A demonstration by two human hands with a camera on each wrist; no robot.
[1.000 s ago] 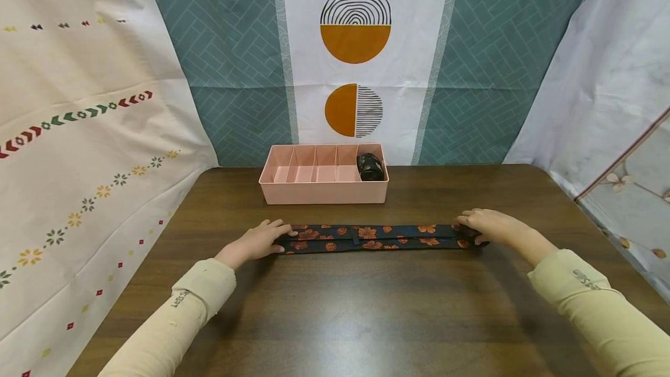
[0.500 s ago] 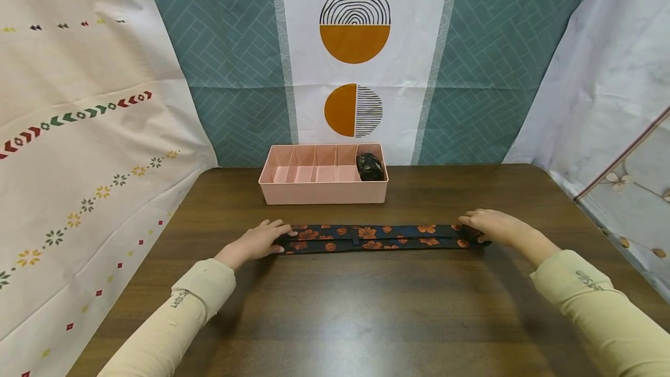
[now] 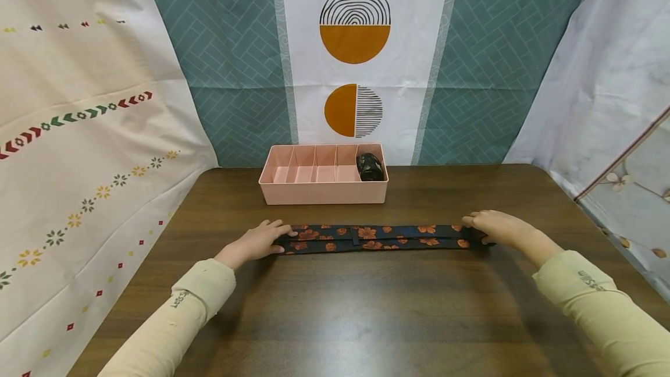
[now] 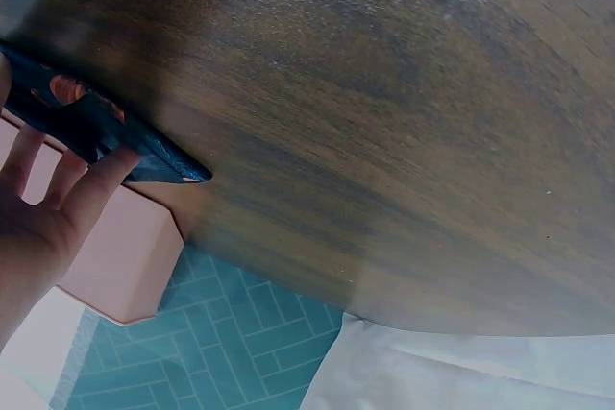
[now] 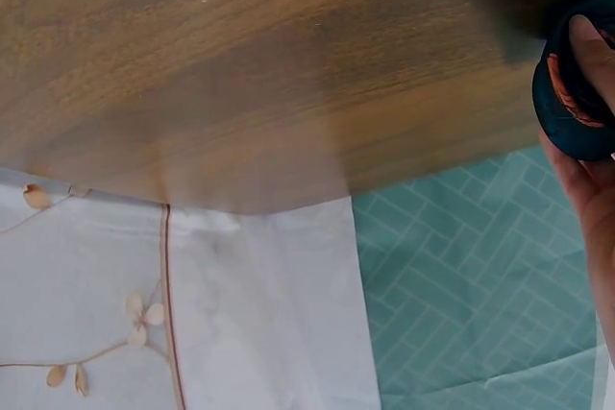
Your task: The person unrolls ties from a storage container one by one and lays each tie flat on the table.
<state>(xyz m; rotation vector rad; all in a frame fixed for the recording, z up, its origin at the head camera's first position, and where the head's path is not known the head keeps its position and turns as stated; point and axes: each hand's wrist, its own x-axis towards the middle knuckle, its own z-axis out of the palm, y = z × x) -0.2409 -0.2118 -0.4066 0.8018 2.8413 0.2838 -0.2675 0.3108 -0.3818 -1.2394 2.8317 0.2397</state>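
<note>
A dark necktie (image 3: 374, 237) with orange flowers lies doubled across the table, its two layers side by side and a small loop near the middle. My left hand (image 3: 256, 241) rests on its left end with fingers spread; in the left wrist view, the extended fingers of my left hand (image 4: 53, 204) touch the tie (image 4: 72, 98), whose pointed tip sticks out past them. At the other end, my right hand (image 3: 494, 227) holds the necktie. Up close, the right thumb and fingers pinch a thick, rounded fold of the necktie (image 5: 567, 108). That fold is partly hidden and cut off by the frame.
Behind the tie stands a pink divided box (image 3: 324, 193). A dark rolled bundle with a faint pattern (image 3: 370, 167) sits in its rightmost compartment. The brown wooden table (image 3: 345, 301) ends at hanging curtains at the back and sides.
My right hand has shifted slightly to the right along the tie's right end. My left hand and the pink box have stayed where they were.
</note>
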